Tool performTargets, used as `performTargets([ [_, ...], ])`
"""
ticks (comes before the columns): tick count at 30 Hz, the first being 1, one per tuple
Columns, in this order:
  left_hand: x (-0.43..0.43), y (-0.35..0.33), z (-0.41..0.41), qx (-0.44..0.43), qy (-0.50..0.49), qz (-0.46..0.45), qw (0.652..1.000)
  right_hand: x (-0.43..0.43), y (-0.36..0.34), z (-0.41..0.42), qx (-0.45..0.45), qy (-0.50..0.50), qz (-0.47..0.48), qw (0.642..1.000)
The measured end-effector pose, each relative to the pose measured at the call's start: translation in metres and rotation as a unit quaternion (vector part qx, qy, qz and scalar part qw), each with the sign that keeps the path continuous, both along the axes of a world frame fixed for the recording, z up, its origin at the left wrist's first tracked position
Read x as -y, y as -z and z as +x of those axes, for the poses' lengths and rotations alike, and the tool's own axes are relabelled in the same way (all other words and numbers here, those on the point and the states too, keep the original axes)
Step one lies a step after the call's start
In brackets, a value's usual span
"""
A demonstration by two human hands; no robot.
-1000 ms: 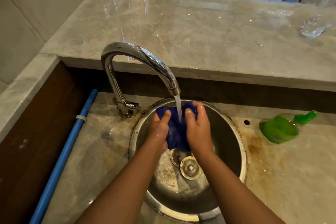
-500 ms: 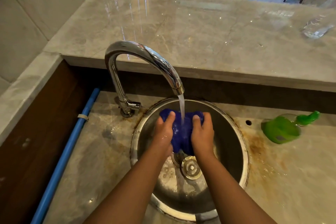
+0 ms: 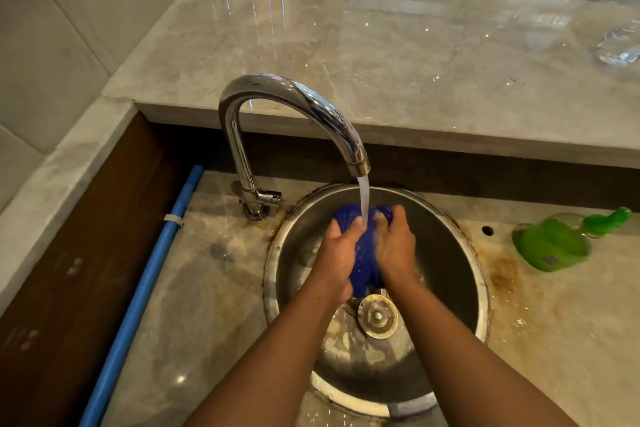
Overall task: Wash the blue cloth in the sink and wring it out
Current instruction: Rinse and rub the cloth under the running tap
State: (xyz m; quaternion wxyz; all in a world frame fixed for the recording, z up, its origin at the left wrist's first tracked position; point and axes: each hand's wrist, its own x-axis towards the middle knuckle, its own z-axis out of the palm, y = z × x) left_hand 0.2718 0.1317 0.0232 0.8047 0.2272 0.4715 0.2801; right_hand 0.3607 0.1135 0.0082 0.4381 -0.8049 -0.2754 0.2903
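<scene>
The blue cloth is bunched up over the round steel sink, right under the running stream from the chrome tap. My left hand grips the cloth's left side and my right hand grips its right side, the two pressed close together. Water falls onto the top of the cloth between my thumbs. A fold of cloth hangs down toward the drain strainer.
A green bottle lies on its side on the wet counter right of the sink. A blue pipe runs along the left. A raised marble ledge stands behind the tap, with clear glassware at its far right.
My hands have drawn closer together, squeezing the cloth into a tighter bunch under the stream. The water keeps running.
</scene>
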Motion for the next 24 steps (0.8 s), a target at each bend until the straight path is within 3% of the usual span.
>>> performTargets([
  [3,-0.008,-0.001,0.002,-0.023,-0.02,0.02,0.999,0.008,-0.011,-0.004,-0.013,0.046,0.043,0.998],
  [7,-0.028,0.008,0.004,-0.114,-0.04,0.013,0.993,0.024,-0.029,-0.022,-0.022,0.012,0.12,0.992],
  [12,-0.016,0.012,0.012,-0.13,0.016,-0.044,0.99,0.008,-0.012,-0.029,0.017,0.028,0.045,0.998],
  [18,-0.012,0.017,0.008,-0.1,0.011,-0.045,0.994,0.0,0.013,-0.004,-0.116,0.083,-0.033,0.989],
  [24,-0.02,0.029,0.005,-0.172,-0.008,-0.032,0.985,0.026,-0.015,-0.024,-0.05,-0.007,0.086,0.995],
])
